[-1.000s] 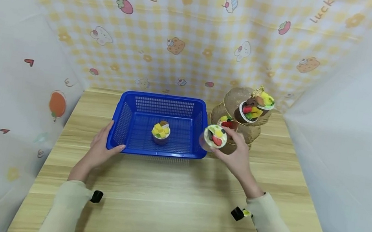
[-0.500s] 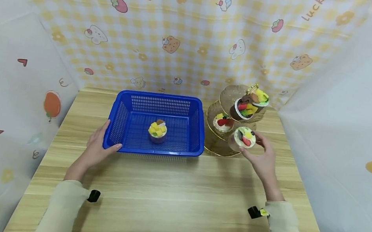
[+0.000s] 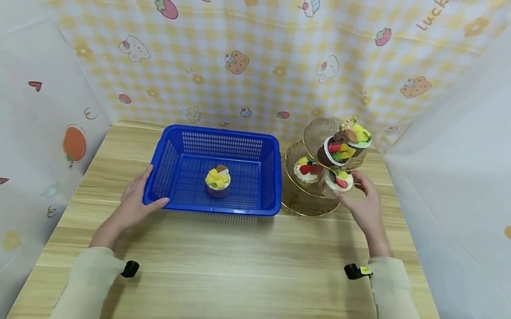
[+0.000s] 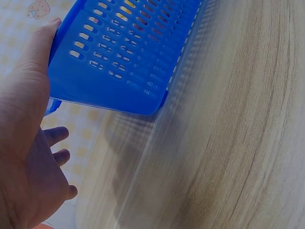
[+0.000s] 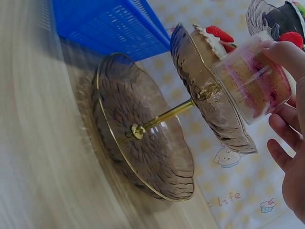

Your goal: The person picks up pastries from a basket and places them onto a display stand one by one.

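My left hand (image 3: 136, 200) holds the front left corner of a blue plastic basket (image 3: 214, 210), thumb along the front and fingers at the side. Inside the basket stands a cup dessert with yellow cubes on top (image 3: 218, 180). My right hand (image 3: 367, 205) pinches a clear cake cup (image 5: 255, 78) with pink and yellow layers and fruit on top. The cup is at the middle tier (image 5: 188, 71) of a three-tier gold-rimmed stand; the top tier partly hides it in the head view. Beside it on that tier is a strawberry-topped cup (image 3: 306, 170).
The stand's top tier (image 3: 316, 132) bears dark cups with fruit (image 3: 337, 152), close above my right hand. Its bottom tier (image 5: 152, 152) lies beside the basket's right end. Wooden table (image 3: 230, 270) extends in front; a checked cloth (image 3: 263, 35) hangs behind.
My right hand has carried the cake cup rightward from the basket's right edge, then farther back onto or over the middle tier. My left hand stays at the basket corner.
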{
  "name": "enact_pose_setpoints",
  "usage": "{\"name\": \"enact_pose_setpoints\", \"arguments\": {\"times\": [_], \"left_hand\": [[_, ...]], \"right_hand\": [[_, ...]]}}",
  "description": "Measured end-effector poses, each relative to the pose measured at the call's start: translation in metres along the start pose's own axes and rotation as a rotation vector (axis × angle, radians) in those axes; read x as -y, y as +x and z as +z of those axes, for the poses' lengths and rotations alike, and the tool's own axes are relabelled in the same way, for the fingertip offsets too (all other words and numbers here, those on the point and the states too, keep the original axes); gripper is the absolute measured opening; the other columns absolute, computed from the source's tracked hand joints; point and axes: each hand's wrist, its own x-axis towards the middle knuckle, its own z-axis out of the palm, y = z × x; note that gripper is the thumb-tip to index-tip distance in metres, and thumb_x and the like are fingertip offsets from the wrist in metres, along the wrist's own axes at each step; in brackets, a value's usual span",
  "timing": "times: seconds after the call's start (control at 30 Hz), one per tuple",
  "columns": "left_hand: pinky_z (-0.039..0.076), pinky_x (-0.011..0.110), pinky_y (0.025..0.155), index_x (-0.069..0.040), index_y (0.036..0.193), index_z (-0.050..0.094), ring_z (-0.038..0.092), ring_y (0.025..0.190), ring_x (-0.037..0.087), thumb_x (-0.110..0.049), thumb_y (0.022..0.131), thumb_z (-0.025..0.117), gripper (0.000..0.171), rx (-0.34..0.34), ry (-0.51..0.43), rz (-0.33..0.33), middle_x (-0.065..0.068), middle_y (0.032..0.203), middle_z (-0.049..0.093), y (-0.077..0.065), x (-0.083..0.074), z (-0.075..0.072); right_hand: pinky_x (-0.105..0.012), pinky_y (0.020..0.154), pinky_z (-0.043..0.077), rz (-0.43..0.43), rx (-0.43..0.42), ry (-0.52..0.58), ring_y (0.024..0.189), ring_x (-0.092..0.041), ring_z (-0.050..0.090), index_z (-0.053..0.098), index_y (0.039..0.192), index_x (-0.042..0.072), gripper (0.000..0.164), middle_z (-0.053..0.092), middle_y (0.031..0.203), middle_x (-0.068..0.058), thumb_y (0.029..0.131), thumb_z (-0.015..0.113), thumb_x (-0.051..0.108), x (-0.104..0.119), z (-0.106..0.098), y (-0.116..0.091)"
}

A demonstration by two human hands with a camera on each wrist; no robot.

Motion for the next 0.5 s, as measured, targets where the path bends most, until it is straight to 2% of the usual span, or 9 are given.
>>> {"name": "enact_pose_setpoints", "arguments": {"times": [0.1, 0.17, 0.23, 0.33, 0.5], "left_hand": [[-0.001, 0.076, 0.113, -0.031, 0.158, -0.013, -0.003, 0.149, 0.055, -0.052, 0.09, 0.065, 0.106, 0.0, 0.0, -0.003, 0.025, 0.166, 0.0, 0.0, 0.0, 0.001], [-0.001, 0.076, 0.113, -0.031, 0.158, -0.013, -0.004, 0.149, 0.055, -0.052, 0.09, 0.065, 0.106, 0.001, -0.003, -0.005, 0.025, 0.166, 0.0, 0.0, 0.0, 0.001], [-0.001, 0.076, 0.113, -0.03, 0.159, -0.013, -0.004, 0.149, 0.055, -0.052, 0.09, 0.065, 0.106, 0.001, -0.004, -0.008, 0.025, 0.166, 0.0, 0.0, 0.0, 0.002], [-0.002, 0.076, 0.114, -0.03, 0.159, -0.013, -0.004, 0.149, 0.054, -0.052, 0.09, 0.065, 0.106, 0.002, -0.003, -0.008, 0.025, 0.166, 0.0, 0.0, 0.0, 0.002], [-0.001, 0.075, 0.114, -0.03, 0.159, -0.013, -0.004, 0.15, 0.054, -0.052, 0.09, 0.065, 0.106, 0.002, -0.001, -0.008, 0.025, 0.166, 0.0, 0.001, 0.0, 0.001]], "right_hand": [[-0.03, 0.104, 0.038, -0.008, -0.017, 0.023, 0.109, 0.008, 0.046, 0.052, 0.14, 0.002, 0.068, 0.057, 0.139, -0.017, 0.079, 0.081, 0.012, -0.003, 0.002, 0.005], [-0.027, 0.104, 0.038, -0.007, -0.024, 0.037, 0.114, 0.002, 0.048, 0.052, 0.138, 0.001, 0.066, 0.056, 0.137, -0.018, 0.08, 0.081, 0.012, -0.004, 0.003, 0.008], [-0.029, 0.105, 0.038, 0.0, -0.027, 0.033, 0.12, -0.008, 0.05, 0.053, 0.138, 0.001, 0.066, 0.057, 0.135, -0.018, 0.08, 0.081, 0.014, -0.007, 0.004, 0.011], [-0.042, 0.108, 0.037, 0.022, -0.028, 0.015, 0.126, -0.025, 0.048, 0.054, 0.138, 0.003, 0.065, 0.057, 0.133, -0.019, 0.081, 0.082, 0.018, -0.012, 0.005, 0.015], [-0.053, 0.112, 0.033, 0.066, -0.036, -0.008, 0.13, -0.033, 0.045, 0.054, 0.139, 0.007, 0.066, 0.057, 0.132, -0.018, 0.081, 0.081, 0.023, -0.021, 0.007, 0.022]]}}
